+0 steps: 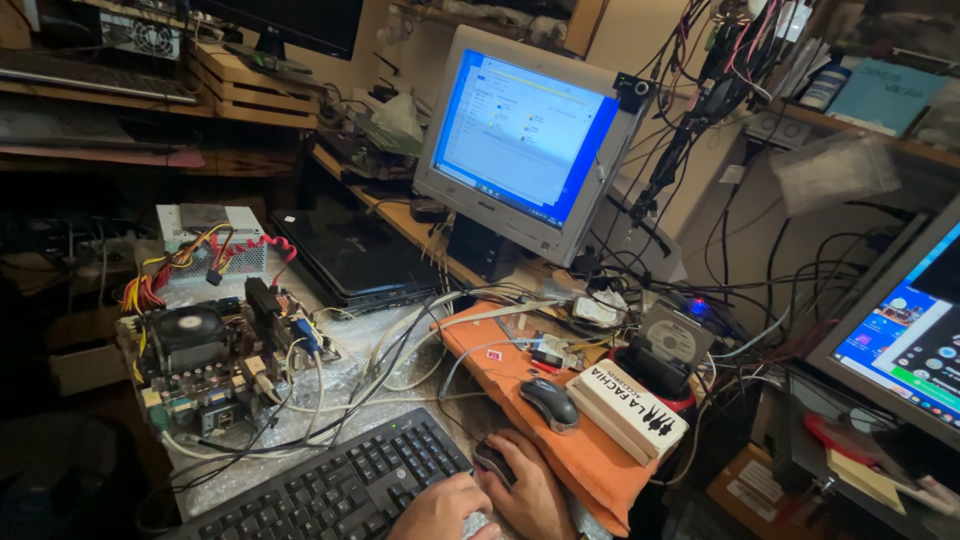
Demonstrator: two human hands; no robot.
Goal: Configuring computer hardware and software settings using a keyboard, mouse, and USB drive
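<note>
At the bottom edge of the view, the right hand [527,487] lies over a dark mouse [493,460], its grip curled loosely around the body, on the edge of an orange cloth [590,455]. The left hand [440,510] rests just beside it at the right end of the black keyboard [330,490]; whether its grip is open or closed cannot be told, as the fingers are cut off by the frame. A second grey mouse [549,402] sits on the cloth, apart from both hands, next to a long white box [627,408]. To the left, a bare motherboard [215,360] with a round cooler fan lies on bubble wrap [350,375] on the desk, cables trailing to an open-frame power supply [212,245] behind it. A wooden crate [250,88] on the upper shelf serves as a stand for a dark monitor's foot. A lit white monitor [525,140] stands tilted behind the cloth.
</note>
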